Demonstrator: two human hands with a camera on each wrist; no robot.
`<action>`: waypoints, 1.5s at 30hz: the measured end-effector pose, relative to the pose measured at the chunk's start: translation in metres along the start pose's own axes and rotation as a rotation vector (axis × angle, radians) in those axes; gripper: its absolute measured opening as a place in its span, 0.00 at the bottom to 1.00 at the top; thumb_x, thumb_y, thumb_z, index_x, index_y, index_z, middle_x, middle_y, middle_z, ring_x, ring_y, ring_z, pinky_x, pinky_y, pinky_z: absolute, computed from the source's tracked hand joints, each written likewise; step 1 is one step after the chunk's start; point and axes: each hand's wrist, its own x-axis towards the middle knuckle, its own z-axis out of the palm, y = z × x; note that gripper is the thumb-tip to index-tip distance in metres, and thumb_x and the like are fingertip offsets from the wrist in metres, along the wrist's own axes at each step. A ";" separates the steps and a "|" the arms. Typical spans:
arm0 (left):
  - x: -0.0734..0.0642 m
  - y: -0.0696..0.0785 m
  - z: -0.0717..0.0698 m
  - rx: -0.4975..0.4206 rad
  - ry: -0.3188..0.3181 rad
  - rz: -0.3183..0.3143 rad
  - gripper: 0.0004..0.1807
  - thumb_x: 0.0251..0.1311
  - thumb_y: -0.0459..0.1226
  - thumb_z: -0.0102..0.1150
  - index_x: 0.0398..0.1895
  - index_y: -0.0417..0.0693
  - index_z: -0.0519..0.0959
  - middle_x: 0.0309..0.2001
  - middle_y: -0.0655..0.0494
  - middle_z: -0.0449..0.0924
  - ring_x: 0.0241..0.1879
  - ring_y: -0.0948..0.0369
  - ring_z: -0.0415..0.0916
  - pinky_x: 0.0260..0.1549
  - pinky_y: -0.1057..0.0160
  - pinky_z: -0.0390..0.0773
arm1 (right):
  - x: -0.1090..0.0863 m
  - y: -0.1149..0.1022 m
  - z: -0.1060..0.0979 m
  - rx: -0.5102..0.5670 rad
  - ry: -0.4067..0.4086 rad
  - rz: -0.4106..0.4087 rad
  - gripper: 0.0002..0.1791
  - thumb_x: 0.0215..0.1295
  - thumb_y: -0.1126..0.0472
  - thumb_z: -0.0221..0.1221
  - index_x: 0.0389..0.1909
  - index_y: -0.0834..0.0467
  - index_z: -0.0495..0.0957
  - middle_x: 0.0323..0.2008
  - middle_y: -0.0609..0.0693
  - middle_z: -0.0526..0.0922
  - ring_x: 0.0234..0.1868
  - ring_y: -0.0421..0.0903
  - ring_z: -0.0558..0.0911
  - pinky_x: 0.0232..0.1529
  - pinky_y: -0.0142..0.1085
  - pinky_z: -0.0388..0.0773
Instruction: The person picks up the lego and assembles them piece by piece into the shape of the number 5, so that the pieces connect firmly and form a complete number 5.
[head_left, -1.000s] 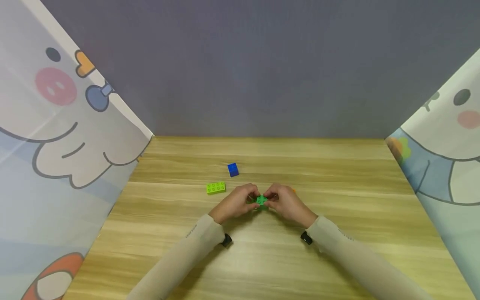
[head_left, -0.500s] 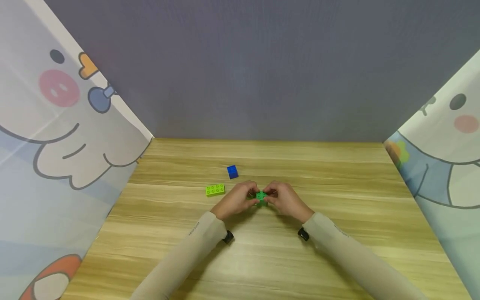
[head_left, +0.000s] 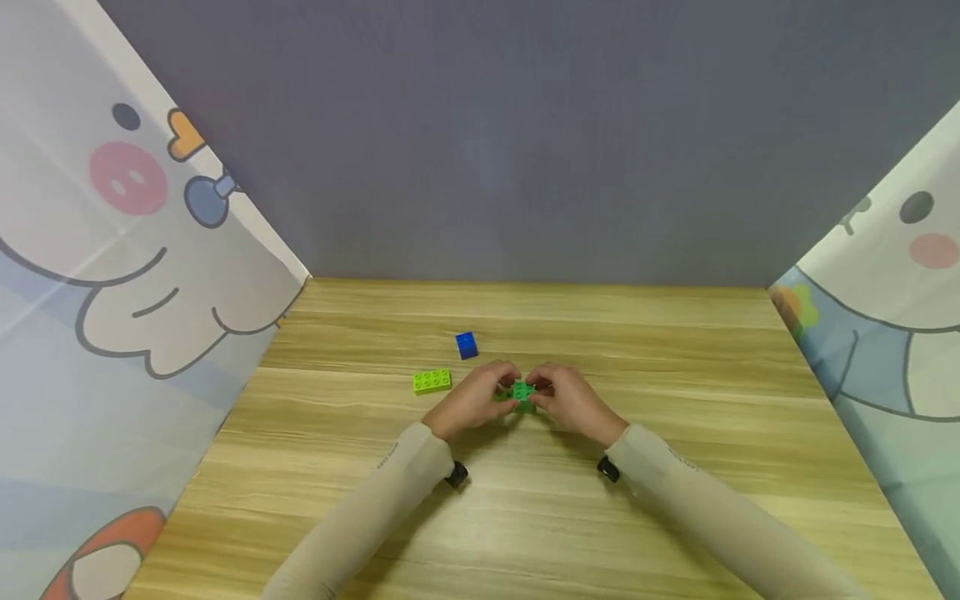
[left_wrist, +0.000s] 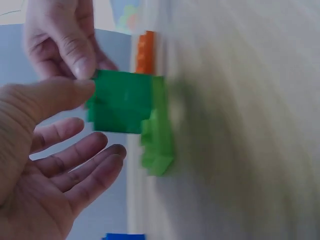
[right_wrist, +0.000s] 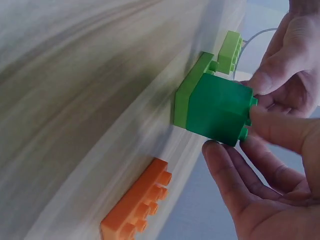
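Note:
A dark green building brick (head_left: 522, 392) with studs on top stands on a flatter light green brick (right_wrist: 184, 102) at the middle of the table. From the left side my left hand (head_left: 472, 402) pinches it, with the thumb at its upper edge in the left wrist view. My right hand (head_left: 573, 404) pinches it from the other side, thumb near its studs in the right wrist view. The remaining left fingers stay spread below the brick (left_wrist: 122, 102). Most of the light green brick is hidden by the hands in the head view.
An orange brick (right_wrist: 132, 205) lies near the right hand, hidden in the head view. Left of the hands lies a lime brick (head_left: 432, 381) with several studs, and a small blue brick (head_left: 466, 345) sits farther back. A grey wall (head_left: 525, 167) bounds the wooden table (head_left: 540, 533).
Both hands have shifted slightly away from the body over the table, keeping their pinch on the dark green brick. The orange brick's visible corner has gone behind the right hand in the head view.

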 end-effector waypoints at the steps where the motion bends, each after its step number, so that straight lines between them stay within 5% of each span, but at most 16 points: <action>1: -0.001 0.001 -0.003 0.000 0.001 -0.008 0.17 0.57 0.38 0.66 0.48 0.47 0.74 0.45 0.55 0.76 0.45 0.60 0.76 0.42 0.66 0.76 | 0.000 0.000 -0.001 0.000 0.000 0.008 0.15 0.57 0.67 0.66 0.45 0.64 0.79 0.41 0.54 0.80 0.39 0.47 0.81 0.39 0.35 0.79; 7: -0.009 -0.005 -0.031 0.021 0.059 -0.032 0.21 0.57 0.38 0.66 0.53 0.41 0.74 0.49 0.48 0.76 0.49 0.54 0.74 0.45 0.58 0.76 | -0.004 -0.006 -0.016 0.009 0.031 0.039 0.18 0.58 0.64 0.66 0.49 0.65 0.77 0.46 0.57 0.80 0.44 0.52 0.80 0.44 0.41 0.78; 18: -0.044 -0.050 -0.062 0.156 0.131 -0.157 0.22 0.54 0.38 0.68 0.50 0.40 0.77 0.47 0.48 0.75 0.49 0.51 0.72 0.47 0.53 0.73 | -0.009 0.003 -0.028 -0.030 0.051 0.004 0.17 0.58 0.64 0.66 0.48 0.64 0.78 0.44 0.57 0.79 0.44 0.50 0.80 0.45 0.42 0.77; 23: -0.057 -0.065 -0.063 0.207 0.116 -0.237 0.26 0.52 0.40 0.70 0.54 0.42 0.75 0.49 0.49 0.73 0.51 0.49 0.68 0.48 0.50 0.72 | -0.011 0.003 -0.029 -0.031 0.051 0.000 0.18 0.58 0.64 0.66 0.48 0.64 0.78 0.44 0.57 0.80 0.43 0.51 0.80 0.44 0.41 0.78; 29: -0.063 -0.072 -0.058 0.260 0.115 -0.264 0.25 0.48 0.36 0.72 0.51 0.42 0.77 0.47 0.47 0.74 0.49 0.49 0.67 0.50 0.50 0.70 | -0.013 0.002 -0.028 -0.004 0.038 0.006 0.17 0.57 0.66 0.66 0.48 0.64 0.78 0.44 0.57 0.79 0.43 0.52 0.80 0.43 0.40 0.79; 37: -0.062 -0.074 -0.053 0.206 0.120 -0.317 0.20 0.48 0.30 0.71 0.46 0.39 0.78 0.40 0.53 0.74 0.38 0.57 0.72 0.42 0.56 0.75 | -0.016 0.007 -0.027 -0.004 0.034 -0.018 0.16 0.58 0.64 0.65 0.48 0.63 0.78 0.44 0.56 0.79 0.43 0.51 0.80 0.43 0.39 0.79; 45: -0.056 -0.073 -0.049 0.234 0.138 -0.304 0.16 0.51 0.32 0.69 0.43 0.38 0.79 0.41 0.52 0.76 0.39 0.57 0.74 0.42 0.57 0.76 | -0.015 0.012 -0.027 0.005 0.053 -0.035 0.13 0.58 0.64 0.65 0.45 0.62 0.80 0.42 0.55 0.79 0.42 0.51 0.81 0.41 0.36 0.79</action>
